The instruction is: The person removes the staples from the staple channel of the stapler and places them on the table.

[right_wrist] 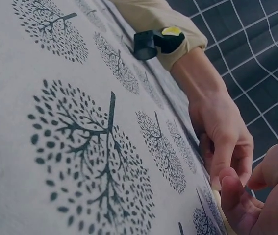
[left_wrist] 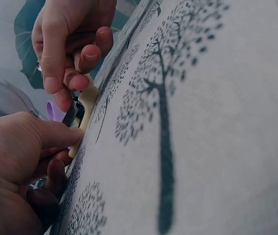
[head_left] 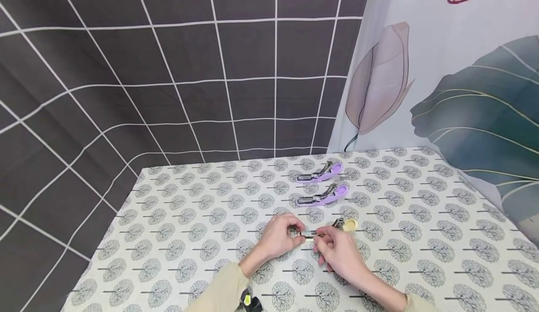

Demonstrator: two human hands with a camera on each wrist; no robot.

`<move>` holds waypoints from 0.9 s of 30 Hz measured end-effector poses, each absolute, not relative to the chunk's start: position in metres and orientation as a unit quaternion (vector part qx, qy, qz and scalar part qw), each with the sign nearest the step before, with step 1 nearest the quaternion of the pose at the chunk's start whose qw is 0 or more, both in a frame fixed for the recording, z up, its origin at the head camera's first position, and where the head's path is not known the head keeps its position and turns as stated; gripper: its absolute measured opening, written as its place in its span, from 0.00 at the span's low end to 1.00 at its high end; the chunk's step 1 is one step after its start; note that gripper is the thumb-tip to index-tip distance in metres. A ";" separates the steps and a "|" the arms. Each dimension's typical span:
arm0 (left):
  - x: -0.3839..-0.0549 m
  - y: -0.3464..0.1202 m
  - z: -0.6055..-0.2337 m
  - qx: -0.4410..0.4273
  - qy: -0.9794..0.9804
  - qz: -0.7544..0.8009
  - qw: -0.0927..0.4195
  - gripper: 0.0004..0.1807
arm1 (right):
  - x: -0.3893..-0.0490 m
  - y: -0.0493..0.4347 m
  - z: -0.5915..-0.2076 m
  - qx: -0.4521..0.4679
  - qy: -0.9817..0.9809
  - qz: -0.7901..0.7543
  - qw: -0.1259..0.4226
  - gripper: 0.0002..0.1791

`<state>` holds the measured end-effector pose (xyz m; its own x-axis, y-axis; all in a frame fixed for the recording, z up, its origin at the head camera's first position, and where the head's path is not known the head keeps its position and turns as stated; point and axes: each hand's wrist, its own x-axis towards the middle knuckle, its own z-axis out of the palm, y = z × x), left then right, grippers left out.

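A pale yellow stapler (head_left: 350, 225) lies on the patterned cloth, its lid end pointing right and its metal parts raised. My left hand (head_left: 278, 235) pinches the left end, with the thumb over the yellow base (left_wrist: 87, 103) in the left wrist view. Over the middle of the stapler, my right hand (head_left: 343, 251) has thumb and forefinger at the dark metal channel; the other fingers are curled. Whether a small piece sits between those fingertips is hidden. In the right wrist view both hands' fingertips meet close together and cover most of the stapler.
Behind the hands lie two purple staplers, a nearer one (head_left: 341, 191) and a farther one (head_left: 337, 168), both with metal parts lifted. A tree-print cloth (head_left: 189, 256) covers the table. A dark gridded curtain (head_left: 248, 54) and a leaf-print curtain (head_left: 379, 78) hang behind.
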<state>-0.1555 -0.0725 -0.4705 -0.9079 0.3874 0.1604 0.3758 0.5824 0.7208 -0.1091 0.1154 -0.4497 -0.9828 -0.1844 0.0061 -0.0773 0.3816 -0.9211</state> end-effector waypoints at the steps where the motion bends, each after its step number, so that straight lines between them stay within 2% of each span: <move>1: -0.156 -0.073 -0.471 0.215 0.889 0.404 0.008 0.12 | -0.110 0.115 -0.450 -0.077 0.833 -0.546 0.048 0.14; 7: -0.156 -0.073 -0.471 0.217 0.889 0.403 0.008 0.11 | -0.112 0.111 -0.449 -0.072 0.834 -0.544 0.051 0.13; 17: -0.156 -0.072 -0.470 0.222 0.889 0.401 0.008 0.11 | -0.114 0.105 -0.448 -0.050 0.795 -0.598 0.086 0.13; 27: -0.155 -0.072 -0.469 0.215 0.889 0.405 0.009 0.11 | -0.117 0.104 -0.454 -0.019 0.769 -0.634 0.084 0.10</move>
<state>-0.1547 -0.0723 -0.4692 -0.9075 0.3895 0.1574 0.3745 0.5804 0.7231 -0.1169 0.1042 -0.4538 -0.9853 -0.1358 -0.1039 0.0761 0.1957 -0.9777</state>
